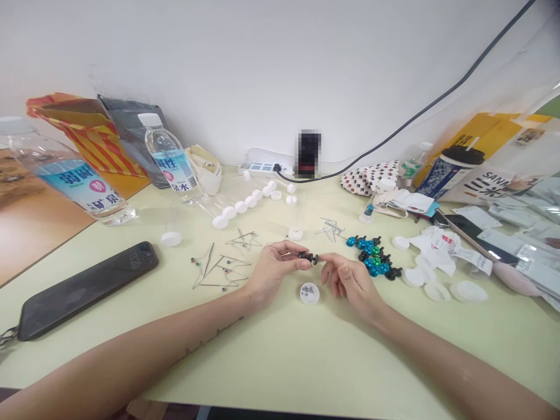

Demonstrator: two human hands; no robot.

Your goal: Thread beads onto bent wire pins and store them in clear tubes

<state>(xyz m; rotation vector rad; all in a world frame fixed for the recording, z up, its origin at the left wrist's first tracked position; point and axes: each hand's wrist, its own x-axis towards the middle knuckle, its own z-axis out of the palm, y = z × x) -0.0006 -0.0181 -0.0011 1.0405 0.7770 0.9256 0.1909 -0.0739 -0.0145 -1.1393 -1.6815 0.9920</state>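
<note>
Desk: pale green desk [280, 361], crowded, set against a white wall.
Back edge: water bottle [168, 153] standing upright, power strip [262, 169] beside it.
Left side: black phone [87, 290] lying flat.
Right side: white paper slips [437, 248] in a loose heap.
Centre: white plastic caps [240, 206] in a row.
Near my hands: bent metal pins [221, 265] to the left, blue and green knobbed parts [371, 256] to the right, small white cap [309, 293] with dark bits in it just below.
Left grip [277, 271]: clenched, pinching a small black part [308, 257].
Right grip [352, 286]: fingers half curled at the part's right end; cannot tell whether it is holding.
Part location: in the air above the desk, between both grips.
</note>
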